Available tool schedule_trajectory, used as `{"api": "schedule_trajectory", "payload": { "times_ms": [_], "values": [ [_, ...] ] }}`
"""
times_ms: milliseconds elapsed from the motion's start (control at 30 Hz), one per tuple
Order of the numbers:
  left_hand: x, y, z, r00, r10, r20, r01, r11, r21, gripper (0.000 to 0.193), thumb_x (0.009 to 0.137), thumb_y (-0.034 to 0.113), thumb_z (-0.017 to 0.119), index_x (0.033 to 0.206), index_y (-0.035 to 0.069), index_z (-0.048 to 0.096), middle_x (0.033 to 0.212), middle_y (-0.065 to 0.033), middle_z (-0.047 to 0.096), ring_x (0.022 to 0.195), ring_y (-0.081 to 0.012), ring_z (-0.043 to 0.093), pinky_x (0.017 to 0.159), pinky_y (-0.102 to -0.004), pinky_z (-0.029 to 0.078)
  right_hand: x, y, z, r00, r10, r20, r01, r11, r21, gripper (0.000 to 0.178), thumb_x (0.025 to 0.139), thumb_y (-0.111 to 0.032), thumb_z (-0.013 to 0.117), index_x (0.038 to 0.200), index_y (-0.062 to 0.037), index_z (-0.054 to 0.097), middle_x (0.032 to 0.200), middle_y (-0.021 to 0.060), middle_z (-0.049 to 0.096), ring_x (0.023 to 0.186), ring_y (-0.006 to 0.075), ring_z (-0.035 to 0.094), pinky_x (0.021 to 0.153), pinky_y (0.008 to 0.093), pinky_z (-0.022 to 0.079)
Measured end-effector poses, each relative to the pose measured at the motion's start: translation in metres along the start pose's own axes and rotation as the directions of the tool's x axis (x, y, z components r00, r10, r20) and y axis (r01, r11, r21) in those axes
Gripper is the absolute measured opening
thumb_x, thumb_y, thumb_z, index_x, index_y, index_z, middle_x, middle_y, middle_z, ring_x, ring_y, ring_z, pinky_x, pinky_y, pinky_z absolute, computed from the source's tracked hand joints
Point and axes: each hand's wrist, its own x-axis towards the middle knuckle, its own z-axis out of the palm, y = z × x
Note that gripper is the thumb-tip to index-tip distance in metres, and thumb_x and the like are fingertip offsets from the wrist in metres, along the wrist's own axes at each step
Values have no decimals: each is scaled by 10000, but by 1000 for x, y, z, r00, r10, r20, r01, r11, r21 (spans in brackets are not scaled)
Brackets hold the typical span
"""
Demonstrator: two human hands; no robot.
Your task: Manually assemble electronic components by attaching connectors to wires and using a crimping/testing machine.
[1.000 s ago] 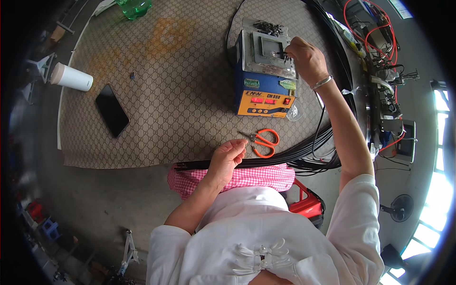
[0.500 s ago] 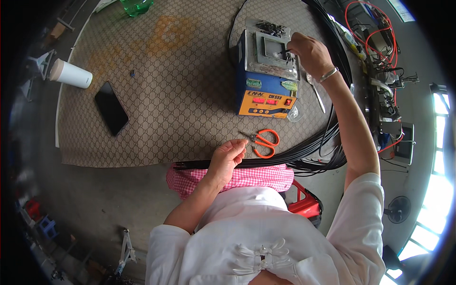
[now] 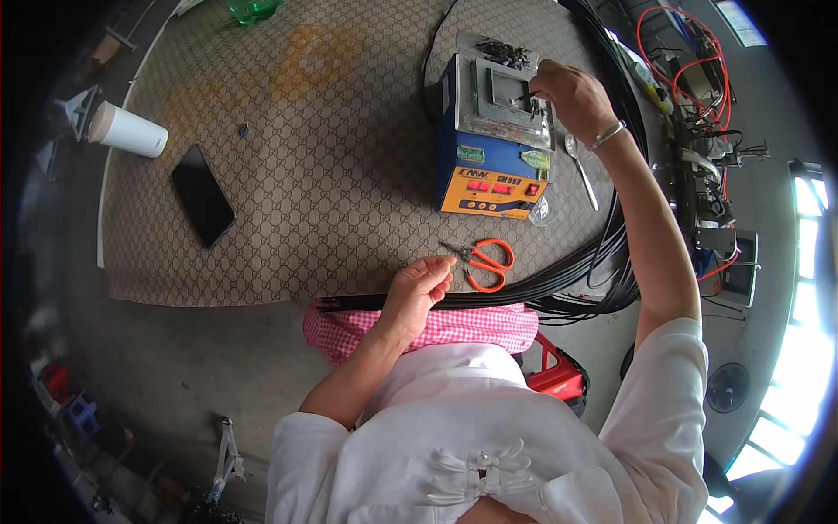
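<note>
Head view: blue-and-orange machine (image 3: 499, 166) as landmark. Right hand (image 3: 574, 96) at machine's upper right, fingers pinched on small dark piece (image 3: 527, 96) over square pan (image 3: 506, 85) in machine's top. Left hand (image 3: 422, 284) in front of machine, fingers curled narrow; contents, cannot tell. Orange-handled scissors (image 3: 472, 256) between left hand and machine; spoon (image 3: 586, 181) right of machine; phone (image 3: 203, 196) well left.

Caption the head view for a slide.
Right hand holds a dark piece at a blue machine; left hand near orange-handled scissors.

I'm getting blown-out glare from windows (image 3: 790, 371) on my right; blue box (image 3: 496, 157) is casting soft shadow leftward, fisheye bending edges, corners going black
</note>
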Motion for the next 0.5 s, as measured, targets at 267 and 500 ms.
{"api": "schedule_trajectory", "payload": {
  "times_ms": [267, 500],
  "values": [
    [0, 0, 3, 1000, 11, 9, -11, 1000, 20, 148, 839, 160, 576, 930, 44, 593, 715, 33, 536, 614, -40, 458, 575, -176, 360, -21, -1, -11, 981, -12, -196, 55, 975, 214, 84, 711, -38, 611, 791, -20, 593, 751, 69, 553, 697, 229, 579, 619, 310, 458],
    [-1, -1, 6, 1000, 13, 13, -14, 999, 39, 129, 829, 165, 592, 899, 57, 589, 698, 41, 527, 602, -34, 452, 563, -171, 354, -30, -7, -15, 966, 45, -254, 49, 935, 351, 80, 711, -59, 623, 785, -34, 611, 756, 54, 560, 687, 218, 580, 607, 316, 461]
  ]
}}
